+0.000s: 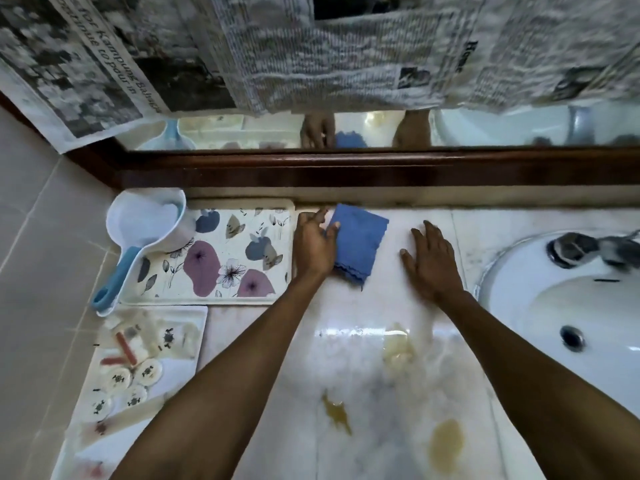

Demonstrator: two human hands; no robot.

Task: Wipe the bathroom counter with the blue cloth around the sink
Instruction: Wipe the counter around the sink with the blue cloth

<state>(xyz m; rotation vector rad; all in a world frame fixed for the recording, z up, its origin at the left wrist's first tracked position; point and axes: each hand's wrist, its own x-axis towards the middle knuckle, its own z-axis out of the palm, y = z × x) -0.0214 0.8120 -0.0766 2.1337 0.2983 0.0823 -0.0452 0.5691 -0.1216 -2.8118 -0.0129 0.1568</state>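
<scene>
Forearms: two bare forearms reach from the near edge of the worktop toward the mirror.
Stains: yellow-brown spills [446, 441] lie on the near part of the worktop [346, 358] between the forearms; a paler one sits farther in.
Small tray: at the near left corner, a tray [187, 317] holds round wrapped toiletries; their print is too blurred to read.
Scoop: a white water scoop [145, 223] with a blue handle rests at the far left, overlapping the floral tray.
Floral tray: a flowered tray [221, 251] fills the far left stretch, its right edge just beside the left hand.
Left hand: the left hand [315, 244] lies palm down, fingers loosely spread, fingertips on the left edge of the cloth, not pinching it.
Blue cloth: the folded blue cloth [360, 244] lies flat near the back edge, between the hands.
Open room: bare worktop runs from the cloth to the right hand and on toward the near edge.
Right hand: the right hand [431, 261] rests flat, fingers spread, holding nothing, apart from the cloth.
Sink: the white sink [512, 306] with its tap [588, 249] takes the right end.
Writing: newspaper [104, 64] covers the mirror [381, 129]; one headline reads "Kampung" and "continue to pour in".
</scene>
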